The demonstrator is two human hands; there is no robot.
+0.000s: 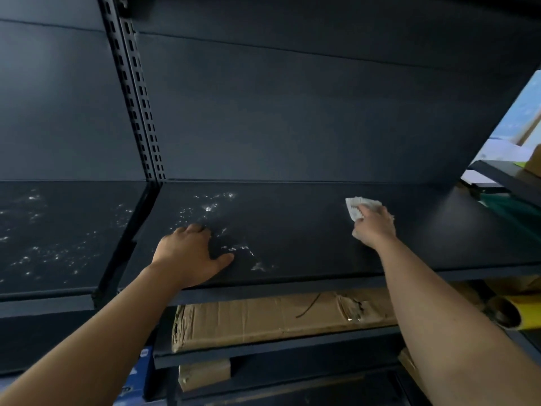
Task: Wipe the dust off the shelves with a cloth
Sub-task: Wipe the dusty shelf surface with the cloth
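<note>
right grip (pixel 376 227) clamps cloth (pixel 355 206) on shelf (pixel 295 238) (dusty leftward); left grip (pixel 187 256) rests flat, unclenched.

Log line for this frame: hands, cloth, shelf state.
right hand: holds cloth on shelf | left hand: rests on shelf | white specks: near left hand

Behind and above the grip rises a dark matte back panel (pixel 292 112). Well to the grip's left, a slotted upright (pixel 137 98) splits the unit into two bays, and the left shelf (pixel 58 230) is speckled with pale dust. Below the grip a worn cardboard box (pixel 263 317) lies on a lower shelf (pixel 263 351), with a yellow roll (pixel 509 312) at its right end and a blue box (pixel 140 376) lower left, while up and right of the grip a bright gap (pixel 521 118) lets in light.
</note>
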